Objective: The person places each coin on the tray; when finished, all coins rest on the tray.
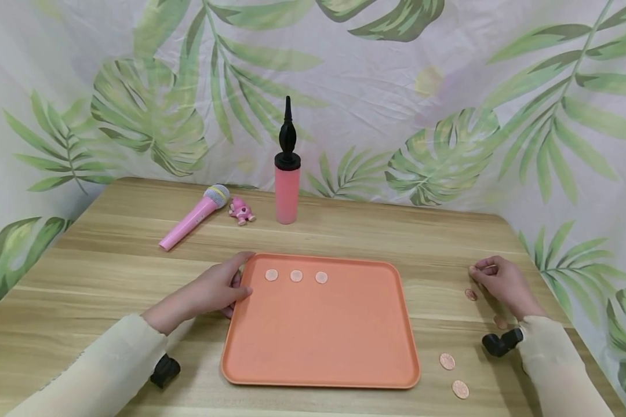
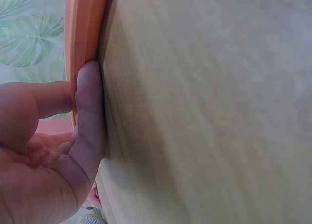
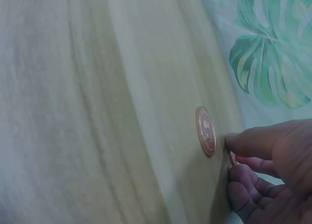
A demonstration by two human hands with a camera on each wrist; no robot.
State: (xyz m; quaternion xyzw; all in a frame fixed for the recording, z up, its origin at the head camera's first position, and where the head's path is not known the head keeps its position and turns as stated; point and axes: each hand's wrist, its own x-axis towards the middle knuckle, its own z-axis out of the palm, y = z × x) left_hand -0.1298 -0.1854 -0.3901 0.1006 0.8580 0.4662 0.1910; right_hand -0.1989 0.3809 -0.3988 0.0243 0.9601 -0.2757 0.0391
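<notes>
My left hand (image 1: 216,288) grips the left rim of an orange tray (image 1: 318,336), thumb on the upper side and fingers against the outer wall. The left wrist view shows its fingers (image 2: 89,107) along the tray's side. Three copper coins (image 1: 296,276) lie in a row near the tray's far edge. At the table's right, my right hand (image 1: 503,284) pinches a copper coin (image 3: 232,158), mostly hidden by thumb and fingertips, low at the tabletop. Another coin (image 3: 206,132) lies flat close by. More coins (image 1: 447,361) are scattered between tray and right forearm.
Behind the tray, a pink microphone (image 1: 195,219), a small pink figurine (image 1: 241,211) and a pink hand pump (image 1: 287,191) with a black nozzle stand or lie on the wooden table (image 1: 365,226). A leaf-patterned cloth (image 1: 355,87) hangs along the table's far edge.
</notes>
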